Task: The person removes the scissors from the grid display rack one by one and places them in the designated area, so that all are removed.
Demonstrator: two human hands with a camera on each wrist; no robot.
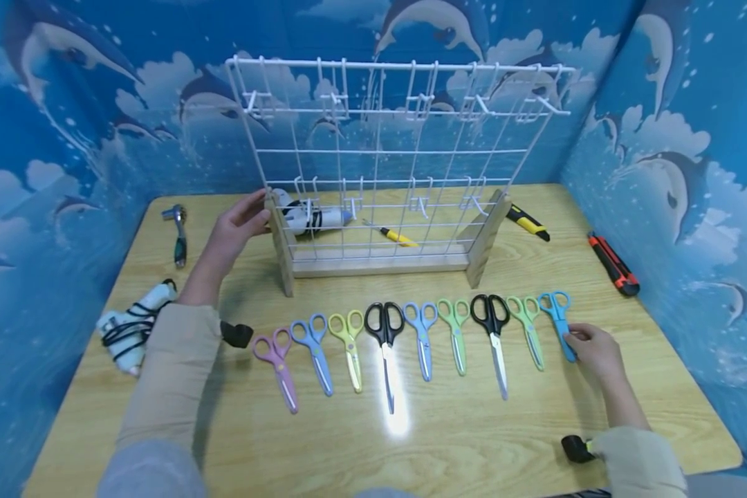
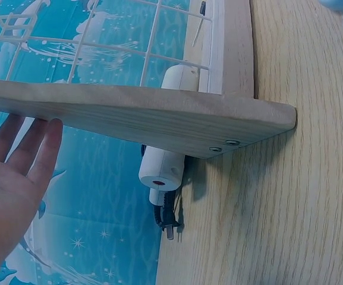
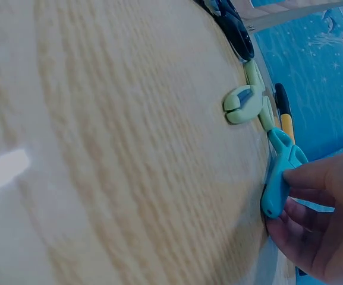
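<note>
My left hand (image 1: pixel 239 225) is at the left wooden side panel of a white wire rack (image 1: pixel 380 151). In the left wrist view its fairly straight fingers touch the edge of that wooden panel (image 2: pixel 129 116). At the right end of a row of scissors, my right hand (image 1: pixel 597 353) pinches the turquoise scissors (image 1: pixel 557 318) by the blade end, thumb on top, as the right wrist view shows. Light green scissors (image 1: pixel 529 328) lie just left of them, then black-handled scissors (image 1: pixel 490 318). Farther left are more green, blue, yellow, black and pink scissors (image 1: pixel 280 366), handles toward the rack.
Behind the rack lie a white corded tool (image 1: pixel 317 218) and a yellow-handled tool (image 1: pixel 398 237). A yellow-black cutter (image 1: pixel 529 223) and a red-black cutter (image 1: pixel 613 264) are at right. On the left are a ratchet wrench (image 1: pixel 179 235) and another cord-wrapped tool (image 1: pixel 127 332).
</note>
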